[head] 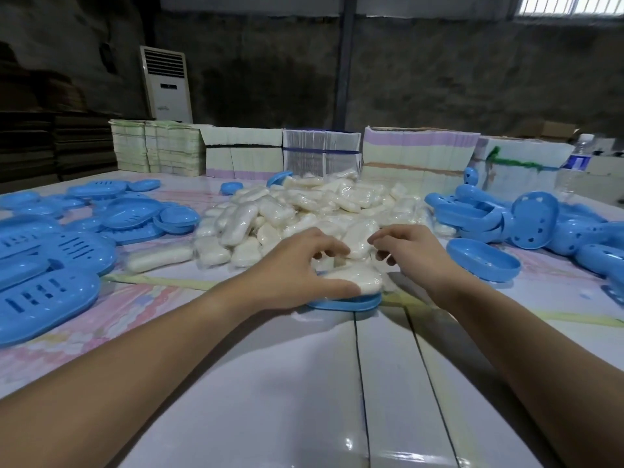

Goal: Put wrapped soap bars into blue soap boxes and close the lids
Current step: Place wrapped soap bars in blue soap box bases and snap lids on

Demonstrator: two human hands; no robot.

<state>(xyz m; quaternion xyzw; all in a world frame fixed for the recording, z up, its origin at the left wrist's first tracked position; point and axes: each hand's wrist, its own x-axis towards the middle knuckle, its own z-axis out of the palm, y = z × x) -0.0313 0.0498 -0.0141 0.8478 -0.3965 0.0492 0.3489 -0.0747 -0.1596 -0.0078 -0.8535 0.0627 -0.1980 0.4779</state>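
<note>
On the near side of the soap pile, a wrapped soap bar sits in a blue soap box on the desk, the left hand pressing it with thumb along its near edge and fingers curled over the far side, a loose grip. The right hand hovers just right of it, fingers curled, seemingly holding nothing. The bar looks firm and light under slick film, best taken by its long sides; loose lids lie further right.
</note>
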